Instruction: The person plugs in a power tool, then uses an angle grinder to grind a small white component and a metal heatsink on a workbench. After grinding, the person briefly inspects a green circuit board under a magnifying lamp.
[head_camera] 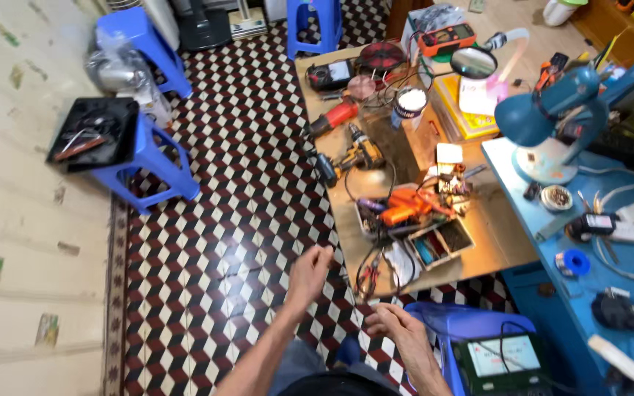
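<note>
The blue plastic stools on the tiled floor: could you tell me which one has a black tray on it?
The blue stool at the left by the wall carries the black tray. The two farther stools carry no tray.

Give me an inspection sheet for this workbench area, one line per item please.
Surface: low wooden table and a blue bench beside it, both crowded.
Job's things: nothing held; the yellow cordless drill and orange tools lie on the table.
Clutter: meters, blue desk lamp, round magnifier, solder spool, small parts trays.
Grippers: left hand and right hand both empty, raised over the tiled floor, touching nothing.
Cables: black leads hang off the table's near edge; white cords on the bench.
Surroundings: blue plastic stools, one carrying a black tray; a meter on a stool beside the right hand.
</note>
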